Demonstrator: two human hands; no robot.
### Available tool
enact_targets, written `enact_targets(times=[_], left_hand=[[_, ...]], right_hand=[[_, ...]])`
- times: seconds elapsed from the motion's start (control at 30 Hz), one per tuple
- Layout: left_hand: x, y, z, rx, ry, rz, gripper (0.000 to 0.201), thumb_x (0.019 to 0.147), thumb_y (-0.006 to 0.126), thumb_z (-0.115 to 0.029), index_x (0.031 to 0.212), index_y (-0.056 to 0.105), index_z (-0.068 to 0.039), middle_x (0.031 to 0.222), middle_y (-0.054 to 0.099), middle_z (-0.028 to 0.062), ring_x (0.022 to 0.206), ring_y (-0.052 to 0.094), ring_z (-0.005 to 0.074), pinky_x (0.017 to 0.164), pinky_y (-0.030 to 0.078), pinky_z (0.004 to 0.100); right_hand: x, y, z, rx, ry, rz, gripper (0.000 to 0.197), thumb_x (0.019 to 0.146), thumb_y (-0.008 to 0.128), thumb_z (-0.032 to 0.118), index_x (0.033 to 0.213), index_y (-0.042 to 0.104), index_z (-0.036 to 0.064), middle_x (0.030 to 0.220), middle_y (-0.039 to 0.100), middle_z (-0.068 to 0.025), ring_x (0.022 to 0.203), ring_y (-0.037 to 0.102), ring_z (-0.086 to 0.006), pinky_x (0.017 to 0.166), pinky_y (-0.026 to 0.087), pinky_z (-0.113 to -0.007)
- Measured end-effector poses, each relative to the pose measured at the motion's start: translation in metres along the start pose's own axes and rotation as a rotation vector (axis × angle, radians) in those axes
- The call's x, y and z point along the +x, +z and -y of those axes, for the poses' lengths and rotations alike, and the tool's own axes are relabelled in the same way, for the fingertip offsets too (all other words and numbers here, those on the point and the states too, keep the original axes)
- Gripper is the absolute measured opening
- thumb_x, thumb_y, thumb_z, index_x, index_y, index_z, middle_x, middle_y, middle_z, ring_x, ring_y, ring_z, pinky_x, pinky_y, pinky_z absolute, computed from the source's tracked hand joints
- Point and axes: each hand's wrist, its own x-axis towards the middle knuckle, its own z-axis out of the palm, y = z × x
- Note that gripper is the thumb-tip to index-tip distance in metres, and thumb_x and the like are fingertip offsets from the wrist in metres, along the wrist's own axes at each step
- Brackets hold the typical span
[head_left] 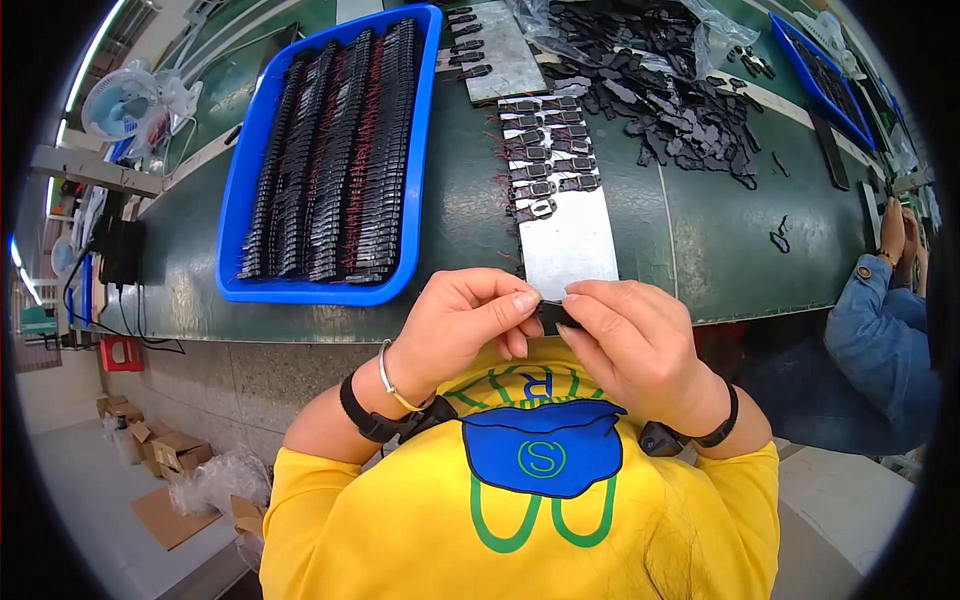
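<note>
Close to the front edge of the bench, a small black part (551, 314) is pinched between both my hands. My left hand (462, 318) has thumb and forefinger closed at its left end, while my right hand (640, 335) grips the right end. The fingers cover most of the part, so its exact kind cannot be made out. Just beyond my fingertips lies a pale metal plate (570, 250). Rows of small black modules with red wires (533, 153) rest on its far half. The closest module (541, 209) shows a whitish face.
To the left stands a blue tray (229, 230) packed with rows of black wired modules. Flat black pieces (690, 125) are heaped at the back right, beside clear plastic. Another metal plate (500, 75) lies farther back. A co-worker's denim sleeve (868, 335) is at the right.
</note>
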Motion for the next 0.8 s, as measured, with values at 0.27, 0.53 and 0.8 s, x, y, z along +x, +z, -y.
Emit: enact_targets(times=[0.27,0.53,0.8], left_hand=[[-0.002,0.001,0.000,-0.059,0.001,0.003,0.016,0.094,0.058,-0.010,0.099,0.065,0.004,0.080,0.069,0.0134,0.062,0.065,0.0138,0.059,0.054,0.0228],[-0.004,0.002,0.001,-0.016,0.024,0.019,0.016,0.094,0.057,-0.010,0.098,0.065,0.004,0.082,0.069,0.0133,0.064,0.066,0.0140,0.061,0.055,0.0236],[-0.011,0.012,-0.001,0.015,0.079,0.004,0.011,0.090,0.064,-0.007,0.098,0.066,0.001,0.084,0.068,0.0063,0.069,0.063,0.0082,0.063,0.053,0.0203]], right_hand=[[-0.001,0.003,0.000,0.001,0.019,-0.010,0.029,0.068,0.074,-0.001,0.095,0.064,-0.0018,0.092,0.066,-0.0145,0.074,0.066,-0.0294,0.063,0.053,-0.035],[-0.003,0.004,0.000,0.010,0.019,-0.004,0.029,0.068,0.073,-0.002,0.096,0.063,-0.0021,0.091,0.066,-0.0145,0.074,0.066,-0.0293,0.063,0.053,-0.035],[-0.007,0.008,-0.001,-0.029,-0.027,-0.049,0.029,0.068,0.072,-0.003,0.096,0.063,-0.0028,0.092,0.065,-0.0149,0.073,0.066,-0.0287,0.061,0.053,-0.035]])
